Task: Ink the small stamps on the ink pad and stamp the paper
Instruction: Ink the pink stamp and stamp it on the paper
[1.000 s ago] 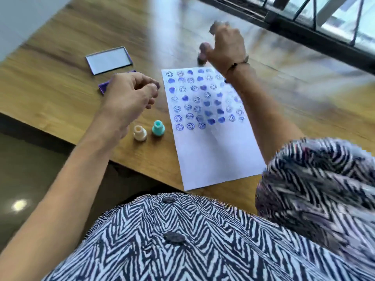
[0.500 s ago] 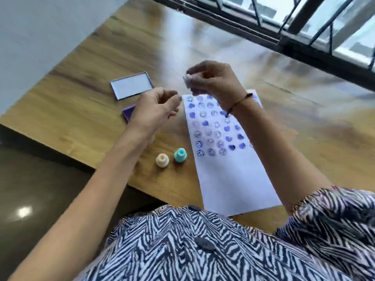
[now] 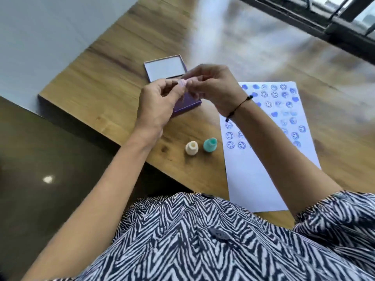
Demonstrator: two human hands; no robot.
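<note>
Head view: left hand (image 3: 157,102) and right hand (image 3: 213,86) both pinched on small pink stamp (image 3: 182,83), above purple ink pad (image 3: 187,104) near table's (image 3: 101,78) left edge.

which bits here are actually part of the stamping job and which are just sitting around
In use: small pink stamp pinched between left hand and right hand; purple ink pad beneath them; stamped paper; cream stamp and teal stamp, standing by.

Lying about: ink pad lid; wooden table.
</note>
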